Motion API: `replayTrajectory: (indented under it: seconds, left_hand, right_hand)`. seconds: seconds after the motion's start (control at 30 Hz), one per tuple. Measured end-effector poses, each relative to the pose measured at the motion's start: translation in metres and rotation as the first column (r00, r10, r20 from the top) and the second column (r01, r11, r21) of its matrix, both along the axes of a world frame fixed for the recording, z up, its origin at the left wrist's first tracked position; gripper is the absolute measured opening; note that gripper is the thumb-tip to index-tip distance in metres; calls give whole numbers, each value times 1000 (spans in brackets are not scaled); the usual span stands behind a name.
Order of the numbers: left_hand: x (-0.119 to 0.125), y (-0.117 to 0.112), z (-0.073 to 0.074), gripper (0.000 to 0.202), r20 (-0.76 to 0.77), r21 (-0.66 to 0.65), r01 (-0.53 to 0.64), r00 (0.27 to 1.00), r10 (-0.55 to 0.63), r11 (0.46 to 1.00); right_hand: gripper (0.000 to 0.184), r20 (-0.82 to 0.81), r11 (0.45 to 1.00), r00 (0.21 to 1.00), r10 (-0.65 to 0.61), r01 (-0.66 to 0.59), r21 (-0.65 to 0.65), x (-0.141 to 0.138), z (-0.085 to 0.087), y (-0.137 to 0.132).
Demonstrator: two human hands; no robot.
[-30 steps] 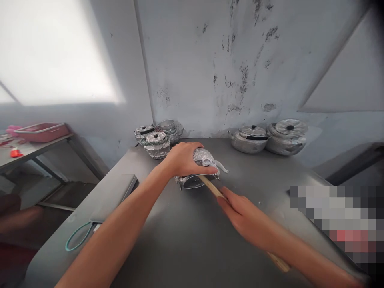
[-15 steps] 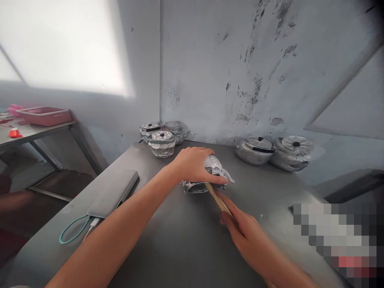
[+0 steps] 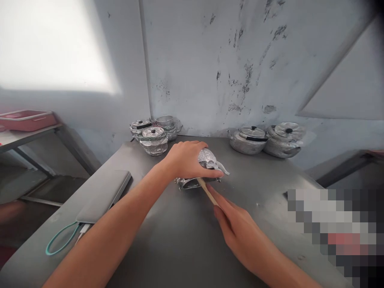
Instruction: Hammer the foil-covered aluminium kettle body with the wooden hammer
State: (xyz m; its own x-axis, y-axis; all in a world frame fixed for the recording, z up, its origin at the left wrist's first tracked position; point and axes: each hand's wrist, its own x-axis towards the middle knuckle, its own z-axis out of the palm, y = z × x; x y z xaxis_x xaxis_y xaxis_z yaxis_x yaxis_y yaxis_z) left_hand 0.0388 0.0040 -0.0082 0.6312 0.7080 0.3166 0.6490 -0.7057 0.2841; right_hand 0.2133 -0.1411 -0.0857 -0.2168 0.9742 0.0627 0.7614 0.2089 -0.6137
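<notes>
A silver metal teapot [image 3: 207, 156] with embossed sides and a curved spout lies tipped on the grey table, its round opening turned toward me. My left hand [image 3: 187, 160] is closed over its top and side, the thumb stretched across the front near the spout. In my right hand [image 3: 235, 222] is a slim wooden stick [image 3: 207, 192], gripped along its length with the fingers closed. The stick's far end reaches the teapot's opening. Its tip is hidden, so I cannot tell what is on it.
Silver lidded pots [image 3: 153, 142] stand at the back left, two more lidded pots [image 3: 248, 140] at the back right. A grey power bank [image 3: 105, 194] with a teal loop lies left of my forearm. A pink-red basket [image 3: 28, 120] sits on another table. The lower right is pixelated.
The view has turned slightly, so the teapot, pots and table sit further left and a little higher. Both hands keep their holds on the teapot and the stick.
</notes>
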Motion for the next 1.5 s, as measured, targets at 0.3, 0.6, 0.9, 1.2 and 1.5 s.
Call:
replayTrajectory:
  seconds: [0.3,0.6,0.9,1.2,1.5]
  left_hand:
    - [-1,0,1,94,8,-9,-4,1000,4,1000]
    - [0,-1,0,86,8,2,21,1000,-21,1000]
    - [1,-3,2,90,-1,-5,19,1000,-19,1000]
    - [1,-3,3,93,-8,-8,17,1000,-17,1000]
    - [0,-1,1,95,-2,-1,23,1000,-23,1000]
  right_hand:
    - [54,-28,998,999,-17,18,52,0,0,-1]
    - [52,-36,1000,999,-26,26,0,-2,-2,-1]
    - [53,-59,997,995,-77,77,-3,0,-2,-6]
    - [54,-85,998,996,-20,15,-66,-3,-2,-6]
    - [52,-111,995,992,-60,51,-80,0,-3,-8]
